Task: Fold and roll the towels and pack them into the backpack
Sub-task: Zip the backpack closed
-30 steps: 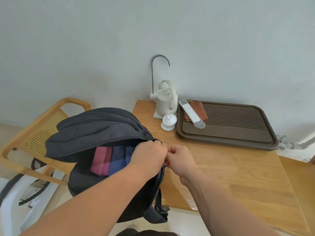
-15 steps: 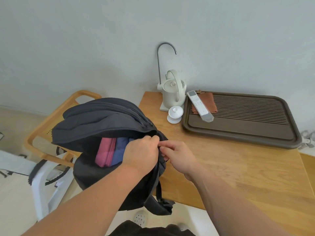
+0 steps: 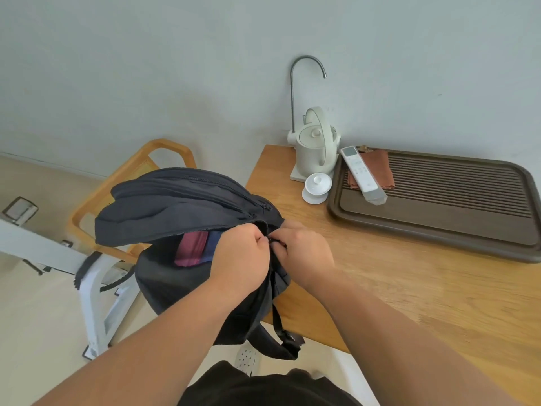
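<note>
A dark backpack stands at the left edge of the wooden table, its main compartment gaping open. Inside it a maroon rolled towel and a blue rolled towel stand side by side. My left hand grips the backpack's fabric at the right end of the opening. My right hand pinches the zipper pull right beside it. The two hands almost touch.
A white kettle with a tall spout, a small lidded cup, and a dark tea tray with a white remote and a brown cloth stand at the table's back. A wooden chair and a white frame are on the left.
My hands have stayed at the right end of the zipper, shifting slightly. The opening looks a little narrower, with less of the towels showing. The camera view has drifted left.
</note>
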A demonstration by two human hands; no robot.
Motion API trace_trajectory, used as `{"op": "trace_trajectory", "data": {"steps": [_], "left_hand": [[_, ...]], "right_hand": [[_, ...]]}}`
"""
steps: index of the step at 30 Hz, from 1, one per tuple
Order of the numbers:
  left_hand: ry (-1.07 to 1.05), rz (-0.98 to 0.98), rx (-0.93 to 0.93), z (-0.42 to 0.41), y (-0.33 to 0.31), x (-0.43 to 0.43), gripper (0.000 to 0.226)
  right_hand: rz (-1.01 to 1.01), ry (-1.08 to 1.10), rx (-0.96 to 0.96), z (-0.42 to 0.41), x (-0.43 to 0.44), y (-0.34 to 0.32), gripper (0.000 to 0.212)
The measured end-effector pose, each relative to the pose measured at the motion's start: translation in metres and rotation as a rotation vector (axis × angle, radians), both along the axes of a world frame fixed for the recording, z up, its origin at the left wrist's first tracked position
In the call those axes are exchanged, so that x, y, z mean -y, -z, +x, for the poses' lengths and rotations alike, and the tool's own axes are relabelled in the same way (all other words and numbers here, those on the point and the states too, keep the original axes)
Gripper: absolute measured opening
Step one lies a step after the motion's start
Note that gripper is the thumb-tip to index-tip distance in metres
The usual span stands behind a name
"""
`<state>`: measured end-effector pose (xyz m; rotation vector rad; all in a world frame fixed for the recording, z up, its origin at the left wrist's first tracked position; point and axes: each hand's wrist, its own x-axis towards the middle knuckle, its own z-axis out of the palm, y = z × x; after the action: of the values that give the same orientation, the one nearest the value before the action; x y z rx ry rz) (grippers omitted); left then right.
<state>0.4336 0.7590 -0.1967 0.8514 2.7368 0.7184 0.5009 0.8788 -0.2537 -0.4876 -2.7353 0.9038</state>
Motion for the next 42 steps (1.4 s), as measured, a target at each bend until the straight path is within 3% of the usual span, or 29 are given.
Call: {"op": "trace_trajectory", "data": {"steps": [4,9,16,24,28,32,35,37,42], "left_hand": [[0.027,-0.002,-0.206,0.007,-0.010,0.015,0.021],[0.056,-0.010,-0.254,0.015,-0.023,0.021,0.019],[-0.022,0.047,-0.074,0.015,-0.039,0.007,0.025],[0.007,0.118,-0.064,0.008,-0.082,0.009,0.022],[0.048,0.095,-0.040,0.016,-0.078,-0.001,0.026],[0.076,0.094,-0.038,0.023,-0.070,-0.005,0.026],[0.066,0.114,-0.034,0.015,-0.073,-0.006,0.025],[0.062,0.134,-0.021,0.015,-0.075,-0.006,0.025],[0.046,0.181,0.007,0.019,-0.080,-0.004,0.028]], "right_hand": [[0.075,0.069,-0.009,-0.002,-0.003,-0.001,0.023],[0.129,0.109,0.029,0.009,-0.010,-0.005,0.021],[0.156,0.168,0.071,0.019,-0.015,-0.019,0.021],[0.260,0.289,-0.015,0.027,-0.025,-0.044,0.018],[0.245,0.309,0.089,0.035,-0.034,-0.046,0.023],[0.159,0.204,0.213,0.046,-0.042,-0.050,0.024],[0.068,0.028,0.032,0.051,-0.037,-0.066,0.030],[0.121,-0.035,-0.018,0.048,-0.032,-0.072,0.032],[0.053,-0.146,-0.098,0.044,-0.022,-0.077,0.015]]}}
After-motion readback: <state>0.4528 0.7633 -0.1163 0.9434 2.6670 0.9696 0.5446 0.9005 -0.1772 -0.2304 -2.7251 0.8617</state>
